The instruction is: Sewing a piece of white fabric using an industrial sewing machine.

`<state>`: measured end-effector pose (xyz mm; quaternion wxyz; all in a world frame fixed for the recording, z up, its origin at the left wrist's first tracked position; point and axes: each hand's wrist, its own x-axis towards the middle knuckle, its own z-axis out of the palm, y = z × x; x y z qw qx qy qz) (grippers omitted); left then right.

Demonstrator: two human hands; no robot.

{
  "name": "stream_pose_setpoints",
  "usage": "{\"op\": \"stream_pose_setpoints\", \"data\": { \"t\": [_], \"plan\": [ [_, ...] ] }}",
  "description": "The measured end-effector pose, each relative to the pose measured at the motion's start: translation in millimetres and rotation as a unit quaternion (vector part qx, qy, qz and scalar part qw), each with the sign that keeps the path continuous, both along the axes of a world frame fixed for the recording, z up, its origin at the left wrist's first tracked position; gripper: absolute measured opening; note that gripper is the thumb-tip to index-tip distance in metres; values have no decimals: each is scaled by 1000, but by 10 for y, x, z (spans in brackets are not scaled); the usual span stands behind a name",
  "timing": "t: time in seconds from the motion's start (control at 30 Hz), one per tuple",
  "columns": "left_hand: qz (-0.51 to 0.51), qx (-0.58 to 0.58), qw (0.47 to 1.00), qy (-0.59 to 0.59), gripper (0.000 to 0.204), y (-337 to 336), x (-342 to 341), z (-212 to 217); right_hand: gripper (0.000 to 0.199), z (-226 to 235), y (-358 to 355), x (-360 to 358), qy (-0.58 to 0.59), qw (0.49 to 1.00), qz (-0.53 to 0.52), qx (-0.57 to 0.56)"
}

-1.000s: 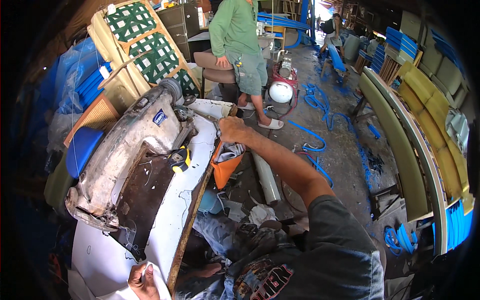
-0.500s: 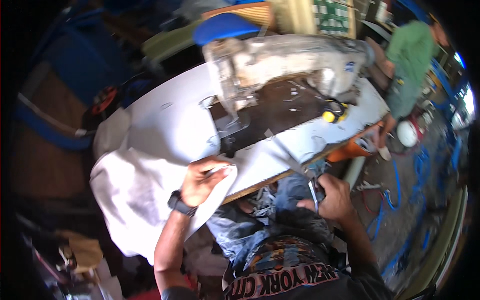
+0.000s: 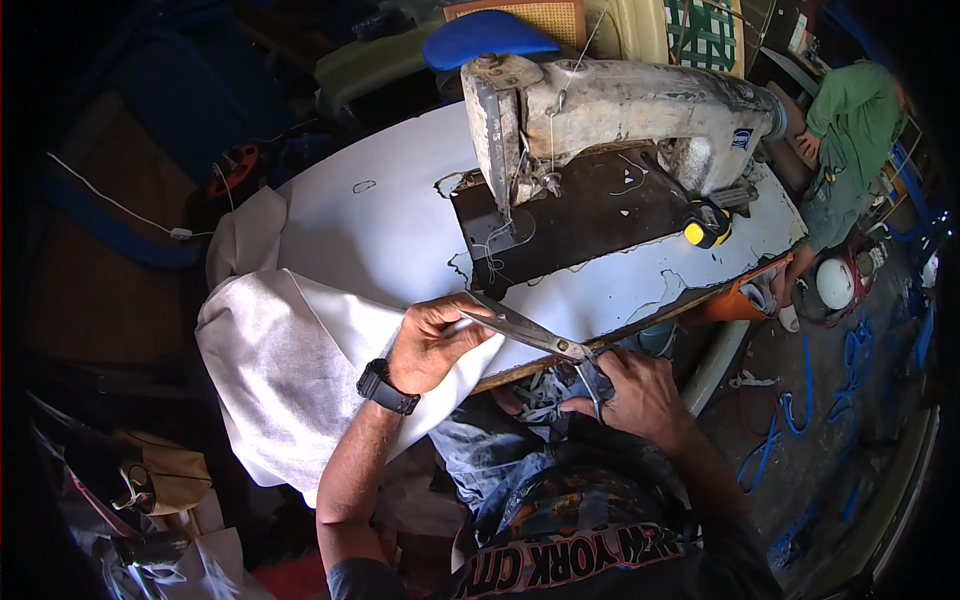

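Note:
My left hand point(image 3: 432, 348), with a black watch at the wrist, is closed in a pinch on the edge of a white cloth point(image 3: 268, 345). The cloth drapes over the table's near left side and hangs below it. In my right hand point(image 3: 642, 396) is a pair of metal scissors point(image 3: 535, 334), fingers through the handles. The blades point left, and their tips lie at the pinching fingers and the cloth's edge. Whether the blades have cloth between them is hard to tell.
A worn sewing machine point(image 3: 640, 105) stands on the white table point(image 3: 380, 190), thread hanging at its needle. A yellow-and-black tape measure point(image 3: 706, 224) lies beside its base. Another person in a green shirt point(image 3: 855, 110) is at the far right. Blue hose point(image 3: 800, 400) lies on the floor.
My right hand has brought the scissors up and left, so the blade tips are now at my left hand. My left hand keeps its pinch on the cloth. The view has shifted slightly.

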<state>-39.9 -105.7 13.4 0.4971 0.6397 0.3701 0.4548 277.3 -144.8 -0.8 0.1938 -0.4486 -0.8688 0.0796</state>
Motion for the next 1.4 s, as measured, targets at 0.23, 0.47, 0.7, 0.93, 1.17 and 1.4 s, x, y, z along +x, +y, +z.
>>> {"op": "stream_pose_setpoints", "data": {
  "t": [0.23, 0.47, 0.7, 0.93, 1.17, 1.4],
  "plan": [
    [-5, -1, 1000, 21, 20, -3, -19, 40, 68, -39, -24, 3, 0, 1000, 6, 25],
    [3, -14, 1000, 26, 15, -23, -17, 53, 67, -44, -40, 4, 1, 1000, 11, 24],
    [-8, 8, 993, 118, 17, 12, 32, 105, 51, -152, -59, 126, 111, 992, 19, 50],
    [90, 224, 952, 188, 41, -241, 75, 558, 27, -109, 32, 775, 383, 902, -184, -79],
    [392, 153, 862, 282, 19, -760, -976, 722, 34, 13, 821, 2951, 259, 908, -318, -83],
    [276, 40, 820, 499, 25, -1043, -654, 479, 46, -117, 2002, 3882, -16, 944, -329, 27]
  ]
}}
